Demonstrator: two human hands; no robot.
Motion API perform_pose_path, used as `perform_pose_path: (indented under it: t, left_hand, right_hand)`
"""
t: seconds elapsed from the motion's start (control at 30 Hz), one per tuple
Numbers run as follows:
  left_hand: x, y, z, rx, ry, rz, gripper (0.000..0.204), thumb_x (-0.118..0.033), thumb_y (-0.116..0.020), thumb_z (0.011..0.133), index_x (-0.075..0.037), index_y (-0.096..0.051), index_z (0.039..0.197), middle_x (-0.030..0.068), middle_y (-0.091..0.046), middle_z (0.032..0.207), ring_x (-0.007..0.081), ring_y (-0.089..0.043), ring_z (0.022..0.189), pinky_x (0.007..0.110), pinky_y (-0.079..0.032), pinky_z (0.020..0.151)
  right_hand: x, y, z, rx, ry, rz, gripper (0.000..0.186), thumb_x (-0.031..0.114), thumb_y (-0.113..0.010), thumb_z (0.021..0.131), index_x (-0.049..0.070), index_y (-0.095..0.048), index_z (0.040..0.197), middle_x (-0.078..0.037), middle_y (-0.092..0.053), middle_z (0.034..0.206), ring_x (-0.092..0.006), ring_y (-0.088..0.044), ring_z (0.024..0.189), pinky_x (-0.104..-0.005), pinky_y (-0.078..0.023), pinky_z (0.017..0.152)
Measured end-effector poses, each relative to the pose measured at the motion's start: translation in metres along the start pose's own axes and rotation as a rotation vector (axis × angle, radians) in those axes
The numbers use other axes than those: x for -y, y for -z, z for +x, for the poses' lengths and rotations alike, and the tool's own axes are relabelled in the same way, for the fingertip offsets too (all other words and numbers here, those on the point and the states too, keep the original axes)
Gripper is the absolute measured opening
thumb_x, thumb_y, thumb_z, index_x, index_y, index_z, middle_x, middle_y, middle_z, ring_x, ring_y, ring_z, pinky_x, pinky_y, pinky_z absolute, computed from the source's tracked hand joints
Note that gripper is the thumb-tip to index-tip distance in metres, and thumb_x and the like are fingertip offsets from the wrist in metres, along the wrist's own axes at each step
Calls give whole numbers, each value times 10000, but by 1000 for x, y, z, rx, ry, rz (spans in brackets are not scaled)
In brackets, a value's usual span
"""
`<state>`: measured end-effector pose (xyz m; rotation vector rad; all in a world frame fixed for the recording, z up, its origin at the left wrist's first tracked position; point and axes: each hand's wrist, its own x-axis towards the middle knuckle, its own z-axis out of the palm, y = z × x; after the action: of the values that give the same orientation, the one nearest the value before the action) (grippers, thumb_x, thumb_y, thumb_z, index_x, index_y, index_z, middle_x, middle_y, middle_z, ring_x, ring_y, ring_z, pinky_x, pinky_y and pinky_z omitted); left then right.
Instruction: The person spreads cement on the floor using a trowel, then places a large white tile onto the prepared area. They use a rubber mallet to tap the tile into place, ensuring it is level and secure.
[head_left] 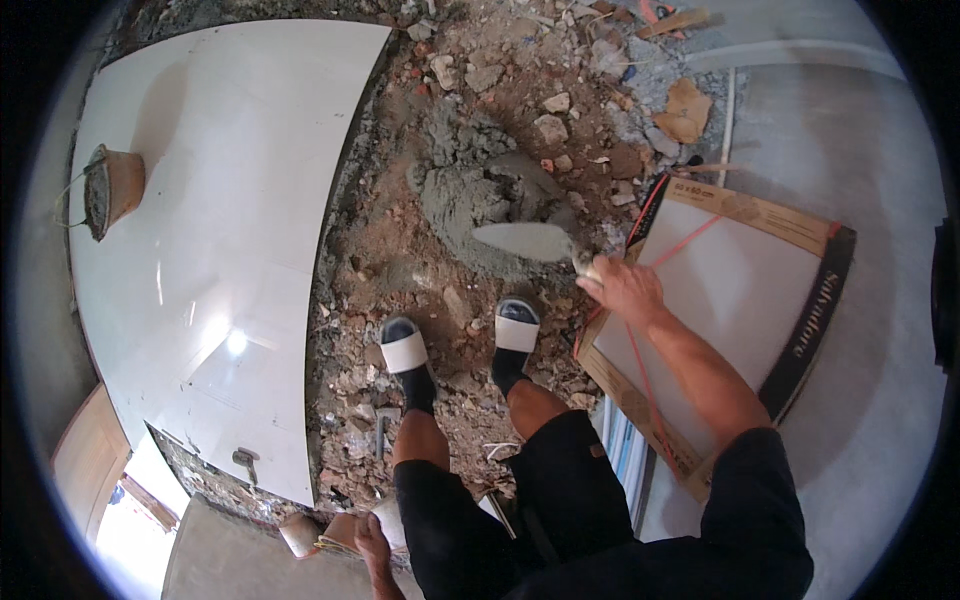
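Observation:
My right hand (622,287) is closed around the handle of a pointed trowel (525,241). Its flat grey blade lies over the near side of a heap of wet grey mortar (480,195). My left hand (373,547) hangs low at the lower edge, its fingers curled, beside some buckets (298,535). Whatever it may hold is too small to make out.
Large white tiles (240,150) cover the floor on the left, with a mortar-smeared bucket (120,190) and a small tool (243,458) on them. Rubble (440,300) lies around my sandalled feet. A strapped cardboard-edged tile stack (730,280) stands to the right, beside the wall.

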<state>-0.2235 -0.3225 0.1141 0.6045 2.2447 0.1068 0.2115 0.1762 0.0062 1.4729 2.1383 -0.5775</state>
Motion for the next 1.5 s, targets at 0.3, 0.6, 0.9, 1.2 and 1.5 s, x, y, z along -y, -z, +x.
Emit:
perform_pose_path:
  t: [0.3, 0.6, 0.9, 1.2, 1.5]
  left_hand:
    - [-108, -84, 346, -452, -283, -27, 341, -190, -491, 955, 52, -547, 1189, 195, -571, 1191, 299, -543, 1098, 387, -417, 941]
    - [-239, -109, 539, -655, -664, -260, 365, -206, -529, 948, 12, -518, 1240, 177, -523, 1261, 291, -478, 1188, 383, -357, 1010]
    - [-251, -129, 606, -754, -688, -100, 702, -412, -527, 918, 18, -280, 1415, 222, -351, 1422, 357, -351, 1297, 455, -252, 1081]
    - [-249, -137, 606, -802, -607, 183, 755, -526, -455, 913, 5, -279, 1419, 221, -361, 1419, 367, -328, 1312, 474, -225, 1080]
    - [-247, -136, 611, -794, -597, 187, 685, -483, -482, 920, -60, -298, 1426, 175, -321, 1454, 338, -298, 1341, 512, -182, 1092]
  right_hand:
    - [-49, -41, 206, -96, 14, -172, 506, 535, -465, 902, 38, -550, 942, -168, -650, 809, -330, -658, 740, -472, -524, 623]
    - [-25, -19, 205, -256, -111, -65, 559, 574, -481, 878, 25, -562, 941, -188, -634, 834, -377, -625, 768, -483, -491, 642]
    - [-37, -154, 2, -30, -325, 25, 589, 623, -527, 825, 50, -554, 961, -175, -599, 920, -374, -628, 766, -481, -497, 628]
    - [-107, -144, 142, -169, -337, -131, 608, 641, -455, 851, 55, -591, 938, -173, -645, 821, -340, -645, 795, -468, -504, 675]
    - [-82, -101, 169, -137, -399, 14, 666, 644, -429, 857, 21, -624, 985, -217, -655, 816, -377, -642, 804, -481, -505, 725]
